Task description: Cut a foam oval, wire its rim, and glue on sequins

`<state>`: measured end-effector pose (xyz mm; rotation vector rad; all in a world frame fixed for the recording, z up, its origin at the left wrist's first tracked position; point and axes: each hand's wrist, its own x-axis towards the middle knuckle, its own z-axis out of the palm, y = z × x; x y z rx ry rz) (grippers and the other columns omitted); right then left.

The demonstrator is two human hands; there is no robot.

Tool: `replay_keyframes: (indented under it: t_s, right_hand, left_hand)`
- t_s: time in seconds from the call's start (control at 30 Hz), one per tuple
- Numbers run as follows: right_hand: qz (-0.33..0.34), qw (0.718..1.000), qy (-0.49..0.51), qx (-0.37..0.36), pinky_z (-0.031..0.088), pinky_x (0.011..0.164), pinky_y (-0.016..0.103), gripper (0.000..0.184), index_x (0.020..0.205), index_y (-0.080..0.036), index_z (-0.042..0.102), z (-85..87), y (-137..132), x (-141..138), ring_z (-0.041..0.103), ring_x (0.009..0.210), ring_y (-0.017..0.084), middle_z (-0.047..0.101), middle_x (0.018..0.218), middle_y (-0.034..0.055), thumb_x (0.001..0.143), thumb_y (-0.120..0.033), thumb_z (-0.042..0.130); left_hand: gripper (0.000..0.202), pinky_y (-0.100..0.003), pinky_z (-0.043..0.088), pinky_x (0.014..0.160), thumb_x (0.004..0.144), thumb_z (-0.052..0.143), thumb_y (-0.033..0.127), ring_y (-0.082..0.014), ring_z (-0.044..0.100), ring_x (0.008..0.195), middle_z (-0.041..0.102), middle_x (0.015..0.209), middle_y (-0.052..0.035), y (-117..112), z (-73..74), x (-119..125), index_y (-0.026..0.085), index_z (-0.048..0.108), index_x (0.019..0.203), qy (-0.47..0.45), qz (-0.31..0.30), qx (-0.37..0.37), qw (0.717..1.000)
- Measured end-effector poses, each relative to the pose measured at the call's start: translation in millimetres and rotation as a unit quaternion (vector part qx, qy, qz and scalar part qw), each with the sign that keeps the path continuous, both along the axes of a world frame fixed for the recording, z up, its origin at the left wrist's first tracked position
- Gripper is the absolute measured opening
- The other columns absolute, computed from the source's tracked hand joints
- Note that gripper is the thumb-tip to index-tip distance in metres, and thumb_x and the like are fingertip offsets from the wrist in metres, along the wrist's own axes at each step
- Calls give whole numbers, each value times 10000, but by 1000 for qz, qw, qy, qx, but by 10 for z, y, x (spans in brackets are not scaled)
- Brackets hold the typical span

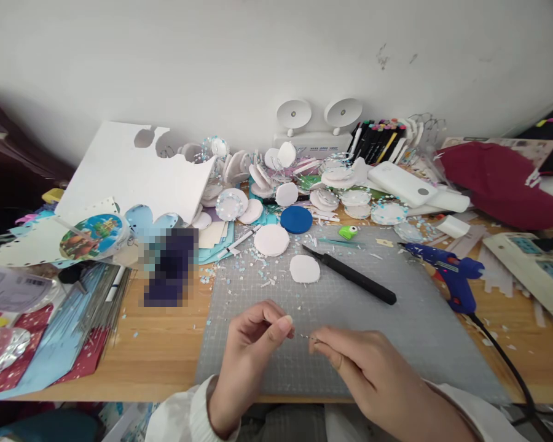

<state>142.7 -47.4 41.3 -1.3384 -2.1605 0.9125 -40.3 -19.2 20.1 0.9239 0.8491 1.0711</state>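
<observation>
My left hand (260, 344) is closed in a pinch, thumb against the fingers, over the grey cutting mat (350, 368). Beside it my right hand (362, 362) is closed too, pinching a thin twisted wire (305, 336). This wire spans the small gap between both sets of fingertips; its ends are hidden in the grips. Ahead of the hands lie a white foam disc (305, 269) with uneven edges and a larger white disc (271, 240). A black pen-shaped cutter (359, 279) rests diagonally on the mat to their right.
A blue glue gun (451, 270) lies at the right, its cord running to the front edge. White discs and beaded wire rings (233, 204) crowd the back. Loose wires (102, 307) and blue paper (59, 344) lie left. A blue round lid (296, 219) sits behind the discs.
</observation>
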Motion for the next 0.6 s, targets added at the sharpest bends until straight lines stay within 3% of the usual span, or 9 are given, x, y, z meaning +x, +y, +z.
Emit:
replay_keyframes:
  t_s: [0.13, 0.27, 0.6]
  right_hand:
    - [-20, 1000, 4, 7, 383, 597, 220, 140, 959, -252, 561, 53, 26, 37, 573, 649, 97, 621, 741, -44, 963, -250, 421]
    - [-44, 999, -9, 16, 370, 590, 229, 176, 881, -239, 568, 71, 23, 117, 536, 631, 97, 575, 701, -41, 966, -278, 420]
    - [-53, 991, 7, -122, 399, 589, 216, 344, 745, -213, 544, 109, 35, 323, 525, 667, 117, 578, 698, -17, 960, -427, 383]
  left_hand:
    - [244, -209, 370, 652, 837, 663, 273, -89, 492, 662, 552, 646, 27, 1, -4, -12, 164, 602, 628, 34, 17, 23, 999]
    - [238, -198, 383, 643, 830, 672, 271, -84, 501, 661, 559, 647, 26, 5, 5, -67, 163, 606, 628, 45, 19, 32, 998]
    - [53, -200, 439, 641, 787, 718, 229, -99, 538, 685, 605, 722, 0, 106, 55, -291, 188, 684, 786, 83, -18, 155, 984]
